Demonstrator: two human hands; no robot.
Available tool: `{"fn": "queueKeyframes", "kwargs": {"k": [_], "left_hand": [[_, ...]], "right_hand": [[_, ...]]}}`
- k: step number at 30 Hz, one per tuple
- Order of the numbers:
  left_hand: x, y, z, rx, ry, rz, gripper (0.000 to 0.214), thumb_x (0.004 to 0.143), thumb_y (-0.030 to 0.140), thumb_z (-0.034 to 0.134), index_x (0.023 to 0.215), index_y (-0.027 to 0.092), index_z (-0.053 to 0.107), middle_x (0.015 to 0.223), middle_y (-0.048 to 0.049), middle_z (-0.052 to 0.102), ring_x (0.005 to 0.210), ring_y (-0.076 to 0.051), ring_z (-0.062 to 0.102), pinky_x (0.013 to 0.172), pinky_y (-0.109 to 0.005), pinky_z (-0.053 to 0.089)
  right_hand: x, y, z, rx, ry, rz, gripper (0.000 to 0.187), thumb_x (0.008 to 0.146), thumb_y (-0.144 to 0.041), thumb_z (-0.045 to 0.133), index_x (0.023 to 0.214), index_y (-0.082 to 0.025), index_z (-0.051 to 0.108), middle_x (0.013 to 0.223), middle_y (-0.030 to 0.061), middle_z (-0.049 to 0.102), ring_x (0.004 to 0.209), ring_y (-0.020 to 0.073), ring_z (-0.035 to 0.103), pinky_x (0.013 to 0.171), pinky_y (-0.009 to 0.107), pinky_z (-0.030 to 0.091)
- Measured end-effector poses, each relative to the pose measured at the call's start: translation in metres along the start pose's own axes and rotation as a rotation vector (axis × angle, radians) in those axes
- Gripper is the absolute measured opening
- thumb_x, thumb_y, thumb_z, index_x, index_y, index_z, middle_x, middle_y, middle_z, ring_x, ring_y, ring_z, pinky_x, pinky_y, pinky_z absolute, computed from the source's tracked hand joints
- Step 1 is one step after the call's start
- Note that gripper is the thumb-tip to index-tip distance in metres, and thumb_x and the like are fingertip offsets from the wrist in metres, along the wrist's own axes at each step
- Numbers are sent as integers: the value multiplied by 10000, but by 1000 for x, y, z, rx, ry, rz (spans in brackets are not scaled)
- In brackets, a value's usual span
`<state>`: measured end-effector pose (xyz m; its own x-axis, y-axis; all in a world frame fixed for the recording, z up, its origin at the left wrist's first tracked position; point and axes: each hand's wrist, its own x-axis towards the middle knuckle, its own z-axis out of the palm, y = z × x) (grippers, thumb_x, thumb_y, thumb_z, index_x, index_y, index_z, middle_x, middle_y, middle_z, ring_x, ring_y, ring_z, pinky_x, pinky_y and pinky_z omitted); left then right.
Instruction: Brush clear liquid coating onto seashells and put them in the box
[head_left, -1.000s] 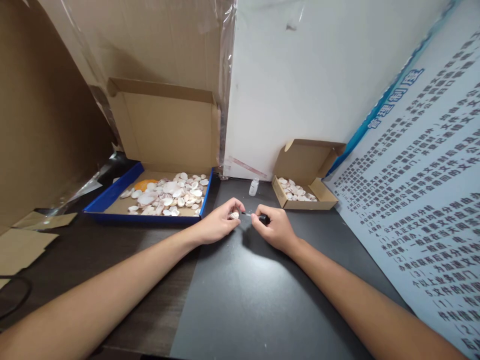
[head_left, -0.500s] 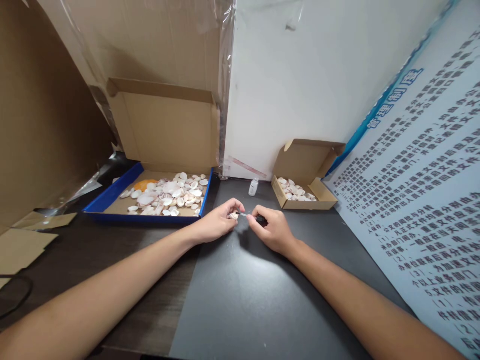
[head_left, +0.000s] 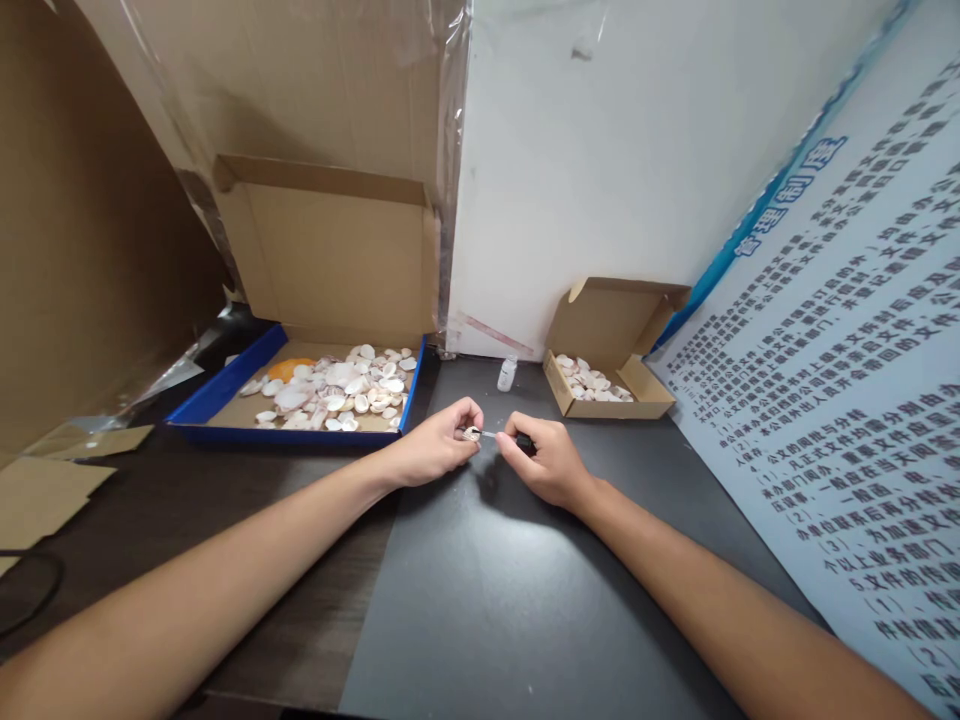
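Observation:
My left hand (head_left: pixel 436 448) pinches a small pale seashell (head_left: pixel 472 434) just above the dark table. My right hand (head_left: pixel 546 459) is closed round a small brush with a black cap (head_left: pixel 524 441), and its thin tip touches the shell. A small clear bottle (head_left: pixel 508 374) stands open behind my hands. To the left, a blue-rimmed cardboard box (head_left: pixel 225 388) holds several loose shells. To the right, a small brown box (head_left: pixel 600 405) holds several more shells.
Cardboard sheets and a white board stand along the back. A large printed poster (head_left: pixel 840 400) leans at the right. Flat cardboard pieces (head_left: pixel 45 480) and a black cable (head_left: pixel 30 590) lie at the left. A grey mat (head_left: pixel 487 600) covers the table in front.
My right hand has edged slightly left, bringing the brush tip onto the shell. My left hand has barely shifted.

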<state>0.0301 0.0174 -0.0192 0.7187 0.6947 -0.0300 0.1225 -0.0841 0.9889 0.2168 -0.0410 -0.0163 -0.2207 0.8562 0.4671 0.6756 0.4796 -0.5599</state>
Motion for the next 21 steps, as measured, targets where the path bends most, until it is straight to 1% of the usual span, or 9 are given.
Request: {"fn": "queueKeyframes", "kwargs": {"k": [3, 6, 9, 14, 17, 21], "left_hand": [[0, 2, 0, 32, 6, 43, 173, 757, 152, 531, 866, 212, 411, 563, 110, 376, 448, -56, 335, 430, -172, 243], [-1, 6, 2, 49, -9, 52, 112, 772, 174, 519, 862, 198, 457, 551, 102, 390, 440, -59, 338, 426, -180, 261], [-1, 8, 3, 52, 17, 59, 96, 756, 167, 507, 845, 190, 482, 533, 100, 391, 434, -61, 353, 428, -181, 269], [0, 5, 4, 24, 75, 33, 108, 694, 136, 480, 785, 190, 464, 534, 96, 399, 432, -59, 328, 419, -188, 226], [0, 6, 3, 52, 68, 23, 119, 675, 123, 456, 769, 195, 454, 526, 97, 389, 442, -67, 310, 436, -196, 213], [-5, 13, 4, 117, 34, 53, 98, 695, 127, 428, 747, 206, 404, 542, 86, 362, 491, -87, 308, 478, -207, 229]], "right_hand": [[0, 0, -1, 6, -5, -2, 233, 872, -306, 502, 671, -189, 480, 575, -38, 450, 521, 101, 402, 548, 227, 310], [0, 0, -1, 15, -12, -9, 232, 872, -302, 501, 670, -189, 485, 576, -37, 457, 522, 101, 408, 549, 228, 314], [0, -1, -1, 17, -7, -18, 233, 874, -300, 499, 669, -190, 485, 574, -38, 453, 520, 100, 408, 549, 227, 318], [-1, -3, -1, -8, -6, -61, 225, 870, -289, 505, 669, -193, 479, 572, -39, 454, 514, 100, 404, 547, 230, 319], [-1, -3, -1, -24, -7, -79, 225, 869, -290, 508, 667, -195, 477, 571, -40, 460, 511, 100, 401, 546, 231, 321], [-1, -3, 0, -30, 8, -87, 227, 866, -287, 509, 661, -198, 474, 567, -44, 448, 504, 97, 390, 534, 228, 320]]}}
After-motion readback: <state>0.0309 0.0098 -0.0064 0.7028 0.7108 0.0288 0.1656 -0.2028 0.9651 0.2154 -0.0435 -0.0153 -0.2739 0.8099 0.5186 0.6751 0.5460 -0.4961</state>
